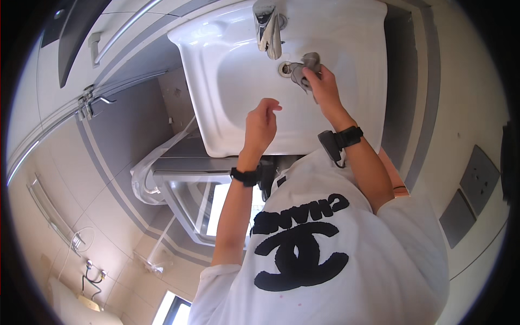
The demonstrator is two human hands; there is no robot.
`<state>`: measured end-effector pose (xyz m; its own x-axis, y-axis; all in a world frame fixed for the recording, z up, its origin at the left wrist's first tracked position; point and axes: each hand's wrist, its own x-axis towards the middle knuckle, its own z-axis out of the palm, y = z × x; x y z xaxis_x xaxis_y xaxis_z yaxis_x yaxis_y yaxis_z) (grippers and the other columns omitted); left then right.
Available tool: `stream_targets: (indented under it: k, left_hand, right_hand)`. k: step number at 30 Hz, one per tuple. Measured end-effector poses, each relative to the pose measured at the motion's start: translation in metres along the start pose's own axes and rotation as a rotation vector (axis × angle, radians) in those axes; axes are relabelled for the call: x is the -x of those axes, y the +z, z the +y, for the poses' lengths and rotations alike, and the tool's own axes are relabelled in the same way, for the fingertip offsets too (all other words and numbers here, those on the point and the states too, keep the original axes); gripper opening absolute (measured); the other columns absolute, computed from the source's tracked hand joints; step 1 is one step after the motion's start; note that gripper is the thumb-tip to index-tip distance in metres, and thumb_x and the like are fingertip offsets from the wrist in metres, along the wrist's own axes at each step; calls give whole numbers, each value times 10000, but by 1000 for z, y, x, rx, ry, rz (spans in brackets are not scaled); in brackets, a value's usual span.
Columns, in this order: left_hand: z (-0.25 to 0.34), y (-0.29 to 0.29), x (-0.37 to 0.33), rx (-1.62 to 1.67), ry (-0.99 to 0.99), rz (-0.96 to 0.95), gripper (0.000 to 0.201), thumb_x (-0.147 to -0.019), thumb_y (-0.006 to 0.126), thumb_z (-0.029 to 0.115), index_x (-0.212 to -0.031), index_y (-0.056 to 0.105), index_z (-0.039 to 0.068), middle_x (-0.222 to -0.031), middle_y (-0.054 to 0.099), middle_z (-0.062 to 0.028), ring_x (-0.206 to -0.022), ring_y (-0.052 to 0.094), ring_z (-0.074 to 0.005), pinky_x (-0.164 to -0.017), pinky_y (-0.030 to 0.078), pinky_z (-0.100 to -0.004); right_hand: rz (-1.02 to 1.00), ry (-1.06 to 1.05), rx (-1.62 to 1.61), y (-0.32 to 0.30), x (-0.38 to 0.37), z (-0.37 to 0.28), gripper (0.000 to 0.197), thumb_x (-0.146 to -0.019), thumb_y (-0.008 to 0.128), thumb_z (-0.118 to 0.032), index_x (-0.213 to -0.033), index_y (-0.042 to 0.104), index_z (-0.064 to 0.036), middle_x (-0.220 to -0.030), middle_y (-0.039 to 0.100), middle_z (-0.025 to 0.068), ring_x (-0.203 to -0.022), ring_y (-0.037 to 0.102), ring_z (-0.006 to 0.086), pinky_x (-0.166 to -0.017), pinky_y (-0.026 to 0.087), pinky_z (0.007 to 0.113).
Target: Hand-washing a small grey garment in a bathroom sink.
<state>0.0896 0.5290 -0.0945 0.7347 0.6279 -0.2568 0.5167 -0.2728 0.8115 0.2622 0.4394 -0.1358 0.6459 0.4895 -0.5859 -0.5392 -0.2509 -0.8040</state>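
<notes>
A white washbasin [216, 81] fills the upper middle, with a chrome tap [267, 27] at its back and a round drain [285, 69] below the spout. My right hand [324, 89] grips a crumpled grey cloth [310, 60] and presses it into the bowl right beside the drain. My left hand [261, 123] hovers over the front part of the bowl with its fingers loosely curled and nothing in them. Each wrist carries a black band with a small device. My white shirt with a black print covers the lower middle.
Grey and white tiled walls surround the basin. A chrome rail [127, 30] and a wall valve [89, 104] are at upper left. A white hose [142, 174] runs below the basin. Shower fittings [89, 271] show at lower left, grey wall plates [478, 177] at right.
</notes>
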Motion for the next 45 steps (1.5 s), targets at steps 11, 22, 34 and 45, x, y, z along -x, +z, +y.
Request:
stream_targets:
  k: [11, 22, 34, 45]
  left_hand:
    - [-5, 27, -8, 224, -279, -255, 179, -1021, 435, 98, -1072, 575, 0, -879, 708, -81, -625, 563, -124, -587, 466, -285]
    - [-21, 40, -31, 564, -182, -141, 567, -1082, 194, 412, -1085, 578, -6, -861, 681, -99, -714, 575, -119, -651, 439, -259]
    - [-20, 51, -43, 571, -172, -143, 557, -1081, 202, 412, -1086, 567, -9, -847, 675, -92, -705, 566, -123, -654, 435, -259]
    - [-24, 53, -49, 581, -223, -149, 533, -1080, 210, 408, -1126, 534, -13, -854, 672, -97, -694, 565, -121, -654, 436, -254]
  right_hand:
    - [161, -48, -182, -3, -12, 17, 267, -916, 665, -256, -1018, 613, -15, -772, 539, -37, -661, 443, 45, -597, 379, 234]
    - [33, -180, -98, 1, -21, 22, 308, -933, 657, -281, -1067, 609, -8, -844, 612, -11, -731, 504, 62, -647, 405, 235]
    - [-101, -107, 41, 0, -19, 11, 255, -938, 632, -244, -1032, 596, -10, -765, 561, -24, -674, 466, 58, -602, 389, 242]
    - [-140, -112, 9, -4, -22, 14, 227, -953, 604, -261, -989, 598, -36, -740, 513, -40, -659, 423, 46, -570, 341, 230]
